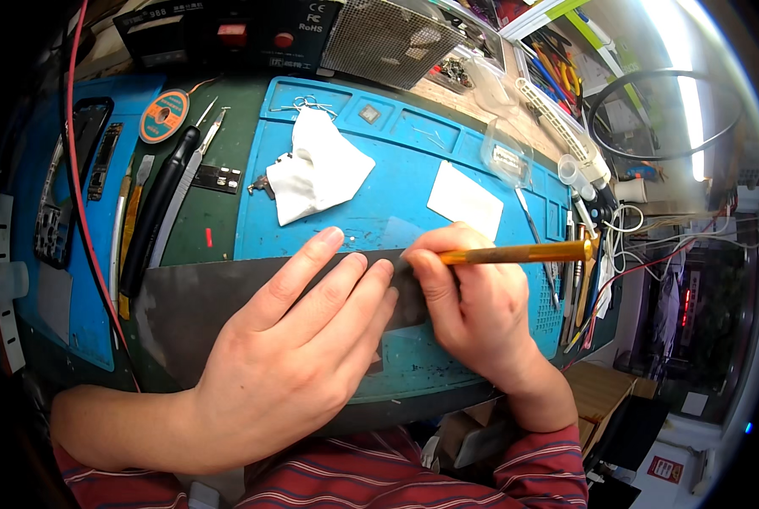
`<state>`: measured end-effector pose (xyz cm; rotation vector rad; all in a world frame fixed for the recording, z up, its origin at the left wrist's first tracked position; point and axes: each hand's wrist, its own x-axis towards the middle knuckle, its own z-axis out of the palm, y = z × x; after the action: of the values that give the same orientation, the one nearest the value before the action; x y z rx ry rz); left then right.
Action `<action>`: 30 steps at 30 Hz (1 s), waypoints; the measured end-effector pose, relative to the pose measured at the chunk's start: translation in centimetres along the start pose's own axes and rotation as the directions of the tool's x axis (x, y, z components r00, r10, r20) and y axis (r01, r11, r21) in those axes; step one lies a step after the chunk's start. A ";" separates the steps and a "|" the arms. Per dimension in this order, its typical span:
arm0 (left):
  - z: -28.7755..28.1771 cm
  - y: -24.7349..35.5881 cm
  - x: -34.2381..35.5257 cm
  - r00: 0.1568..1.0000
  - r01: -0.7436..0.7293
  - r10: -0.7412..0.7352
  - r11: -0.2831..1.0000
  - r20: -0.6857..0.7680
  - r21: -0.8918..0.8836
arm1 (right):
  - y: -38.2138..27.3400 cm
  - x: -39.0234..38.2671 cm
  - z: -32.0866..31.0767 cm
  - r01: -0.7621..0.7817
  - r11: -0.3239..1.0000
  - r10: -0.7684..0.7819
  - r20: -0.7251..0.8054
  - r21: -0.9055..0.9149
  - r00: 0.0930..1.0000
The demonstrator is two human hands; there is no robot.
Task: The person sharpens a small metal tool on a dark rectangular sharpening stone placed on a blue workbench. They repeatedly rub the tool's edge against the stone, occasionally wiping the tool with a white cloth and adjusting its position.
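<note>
- Dark grey sheet (189,310), thin and flat, lies at the front of the desk (191,250), partly over a blue work mat (384,199).
- Palm down, the left hand (299,348) rests across the sheet, fingers stretched out and gripping nothing; its index fingertip reaches past the far edge.
- The right hand (485,297) is clamped on a golden, rod-shaped tool (515,254), just beside the left fingertips; the fingers hide the tool's tip, so I cannot tell whether it touches the sheet.
- On the mat beyond the hands lie a crumpled white cloth (324,170) and, to its right, a white square card (464,199).
- To the left are a black-handled tool (159,199), an orange wire spool (165,116) and a phone frame (51,199).
</note>
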<state>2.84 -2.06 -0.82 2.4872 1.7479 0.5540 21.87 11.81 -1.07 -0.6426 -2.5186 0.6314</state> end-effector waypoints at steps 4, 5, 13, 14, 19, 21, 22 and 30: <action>0.0 0.0 0.0 1.000 0.006 -0.006 1.000 0.002 -0.002 | -0.1 0.1 0.0 0.028 1.000 -0.028 0.005 -0.007 1.000; 0.0 0.0 -0.1 1.000 0.006 -0.006 1.000 0.004 0.000 | -0.1 0.0 0.0 0.028 1.000 -0.028 0.004 -0.011 1.000; 0.1 0.0 0.0 1.000 -0.001 0.001 1.000 -0.005 -0.002 | 0.1 0.0 -0.1 0.032 0.999 -0.032 0.008 -0.006 0.999; 0.1 0.0 0.0 1.000 0.005 -0.005 1.000 -0.004 -0.002 | 0.0 0.0 0.1 0.040 0.999 -0.040 0.012 0.006 0.999; 0.0 0.0 0.0 1.000 0.000 0.000 1.000 -0.001 -0.003 | 0.1 -0.2 -0.4 0.003 1.000 -0.003 0.012 -0.025 1.000; 0.0 0.1 0.0 1.000 0.003 -0.003 1.000 -0.003 -0.001 | -0.1 -0.1 0.0 0.025 1.000 -0.025 0.012 0.001 1.000; 0.0 0.1 0.0 1.000 0.001 -0.001 1.000 -0.004 -0.001 | -0.3 -0.1 0.1 0.034 0.999 -0.034 0.011 0.011 0.999; 0.0 0.1 0.0 1.000 0.006 -0.006 1.000 0.008 -0.010 | -0.1 -0.2 0.0 0.035 0.999 -0.035 0.014 0.003 0.999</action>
<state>2.92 -2.11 -0.77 2.4728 1.7444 0.5503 22.00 11.62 -1.10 -0.5940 -2.5355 0.6287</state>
